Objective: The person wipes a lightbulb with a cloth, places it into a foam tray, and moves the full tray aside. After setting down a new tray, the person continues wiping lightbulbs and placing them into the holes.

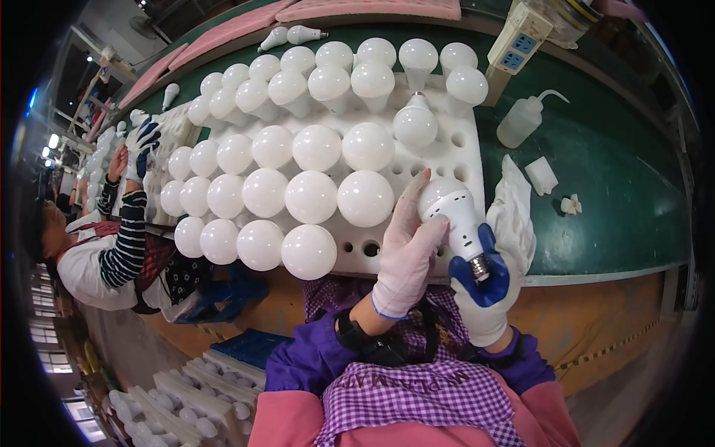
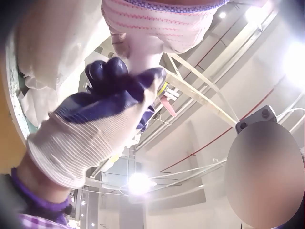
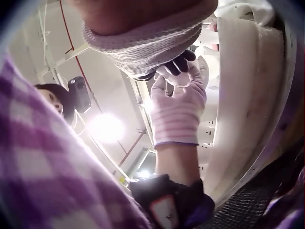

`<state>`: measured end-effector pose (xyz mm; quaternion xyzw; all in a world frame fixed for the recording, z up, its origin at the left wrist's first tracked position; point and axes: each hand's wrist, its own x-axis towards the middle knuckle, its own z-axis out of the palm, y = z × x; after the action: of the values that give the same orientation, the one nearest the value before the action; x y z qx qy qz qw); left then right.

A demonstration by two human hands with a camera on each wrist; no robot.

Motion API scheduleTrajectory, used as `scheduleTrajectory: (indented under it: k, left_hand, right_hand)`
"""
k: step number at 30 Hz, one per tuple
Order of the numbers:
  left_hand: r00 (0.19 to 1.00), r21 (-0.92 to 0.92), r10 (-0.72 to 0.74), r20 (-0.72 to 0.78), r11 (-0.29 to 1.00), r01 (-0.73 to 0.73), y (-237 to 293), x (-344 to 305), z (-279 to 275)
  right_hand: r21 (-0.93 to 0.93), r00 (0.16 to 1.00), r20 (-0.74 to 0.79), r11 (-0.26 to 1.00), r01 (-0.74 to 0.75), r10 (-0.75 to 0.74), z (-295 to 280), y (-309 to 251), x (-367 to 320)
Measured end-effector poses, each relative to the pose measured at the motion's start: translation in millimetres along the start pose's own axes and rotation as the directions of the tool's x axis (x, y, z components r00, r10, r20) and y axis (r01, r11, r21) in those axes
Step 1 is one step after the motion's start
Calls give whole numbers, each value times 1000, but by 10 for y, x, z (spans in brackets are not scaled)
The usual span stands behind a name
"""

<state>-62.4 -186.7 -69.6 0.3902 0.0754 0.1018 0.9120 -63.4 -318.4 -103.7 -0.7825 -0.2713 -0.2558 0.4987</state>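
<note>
One white bulb (image 1: 463,232) with a metal screw base lies tilted between both hands. My left hand (image 1: 408,257), in a white-pink glove, holds its dome end with fingers and thumb. The right hand (image 1: 488,298), in a white glove with blue coating, curls round the base end. In the left wrist view, the right hand (image 2: 100,117) pinches the bulb's narrow part (image 2: 143,59) below the left hand (image 2: 159,24). The right wrist view shows the left hand (image 3: 177,114) on the bulb (image 3: 178,78), beside the right hand's dark fingertips. Rows of bulbs (image 1: 316,197) stand in a white foam tray (image 1: 477,160).
Right of the tray are a squeeze bottle (image 1: 519,123), a white cloth (image 1: 514,216), a small white block (image 1: 541,176) and a power strip (image 1: 519,37). Another person (image 1: 104,253) works at the left. Foam trays of bulbs (image 1: 182,402) stand low at bottom left.
</note>
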Motion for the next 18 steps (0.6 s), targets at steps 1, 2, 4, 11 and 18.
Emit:
scheduleTrajectory:
  k: [1, 2, 4, 11, 18]
  left_hand:
    - [1000, -39, -19, -18, 999, 18, 6, -1, 12]
    - [1000, -39, -15, -17, 999, 14, 15, 7, 9]
    - [997, -44, -64, -33, 997, 63, 32, 7, -7]
    - [998, 55, 9, 68, 998, -12, -5, -19, -68]
    - [998, 23, -5, -68, 1000, 7, 28, -11, 39]
  right_hand:
    - [1, 1000, 1, 1000, 1, -1, 8, -6, -2]
    - [62, 999, -6, 997, -51, 52, 30, -16, 7]
    - [183, 987, -6, 970, -158, 162, 63, -36, 8]
    - [390, 918, -7, 846, -363, 397, 29, -26, -59]
    - [149, 986, -24, 975, -162, 168, 67, 41, -163]
